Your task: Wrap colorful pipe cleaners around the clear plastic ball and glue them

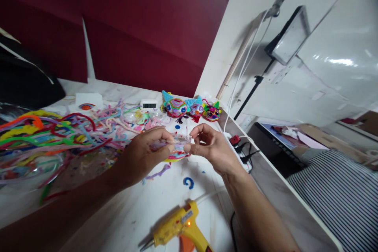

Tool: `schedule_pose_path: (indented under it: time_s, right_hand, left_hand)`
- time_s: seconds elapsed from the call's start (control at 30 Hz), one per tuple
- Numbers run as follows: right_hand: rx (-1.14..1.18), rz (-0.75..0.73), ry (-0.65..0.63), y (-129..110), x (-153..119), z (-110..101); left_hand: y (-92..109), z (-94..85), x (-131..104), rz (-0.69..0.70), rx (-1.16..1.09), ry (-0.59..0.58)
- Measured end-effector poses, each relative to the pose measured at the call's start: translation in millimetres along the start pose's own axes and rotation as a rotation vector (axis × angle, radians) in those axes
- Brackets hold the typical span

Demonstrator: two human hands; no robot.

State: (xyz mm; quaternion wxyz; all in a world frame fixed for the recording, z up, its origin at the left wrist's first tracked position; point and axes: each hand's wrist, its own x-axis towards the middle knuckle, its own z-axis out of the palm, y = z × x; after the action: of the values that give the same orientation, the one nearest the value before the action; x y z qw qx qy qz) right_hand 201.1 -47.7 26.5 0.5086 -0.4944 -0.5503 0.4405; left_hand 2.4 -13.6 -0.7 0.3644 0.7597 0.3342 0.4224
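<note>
Between my two hands is a clear plastic piece [182, 139], its kind hard to make out, with pink, yellow and red colours showing under or on it. My left hand [146, 147] pinches its left end between thumb and fingers. At the right end, the thumb and curled fingers of my right hand [211, 147] close on it. A blue curl of pipe cleaner [188, 183] and a short purple pipe cleaner [159, 172] lie below on the white table. Nearer to me rests a yellow glue gun [177, 224], its small light glowing orange.
Many coloured pipe cleaners [67, 130] cover the table's left side. Behind my hands stand a small digital timer [149, 104] and several colourful pipe-cleaner animal heads [176, 107]. A power strip [243, 153] with cables lies at right. Beyond the edge, someone's striped clothing [339, 185] shows.
</note>
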Motion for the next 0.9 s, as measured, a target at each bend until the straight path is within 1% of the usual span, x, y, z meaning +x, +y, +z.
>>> schedule_pose_path:
  time_s: [0.07, 0.13, 0.17, 0.23, 0.27, 0.37, 0.53, 0.7, 0.8, 0.9]
  right_hand:
    - [-0.081, -0.082, -0.022, 0.9, 1.0, -3.1]
    - [-0.113, -0.169, -0.11, 1.8, 2.0, -5.4]
    - [-0.106, -0.184, -0.161, 2.2, 2.4, -6.0]
    - [-0.073, -0.133, -0.232, 3.1, 2.8, -6.2]
    - [-0.061, -0.094, -0.243, 3.5, 2.7, -5.8]
    - [-0.073, -0.031, -0.229, 4.4, 1.6, -3.8]
    - [-0.12, -0.037, -0.221, 4.1, -1.1, -0.4]
    - [-0.153, -0.035, -0.213, 3.9, -2.7, 3.5]
    - [-0.176, -0.038, -0.199, 5.7, -1.9, 5.7]
    - [-0.193, -0.086, -0.216, 6.5, -0.5, 4.6]
  left_hand:
    - [-1.1, -0.7, 0.3, -0.011, -0.036, -0.017]
    - [-2.6, -1.1, 1.4, -0.023, -0.074, -0.037]
    - [-3.4, -1.2, 2.1, -0.036, -0.088, -0.056]
    - [-4.8, -1.3, 3.6, -0.064, -0.116, -0.096]
    - [-5.1, -1.5, 4.4, -0.079, -0.126, -0.117]
    - [-4.2, -2.4, 5.8, -0.116, -0.143, -0.152]
    - [1.7, -1.6, 5.2, -0.108, -0.106, -0.19]
    - [4.2, 5.2, 3.2, -0.065, 0.021, -0.12]
    - [2.4, 7.1, 3.2, -0.04, 0.03, -0.096]
    - [-1.4, 5.6, 4.7, -0.083, -0.017, -0.086]
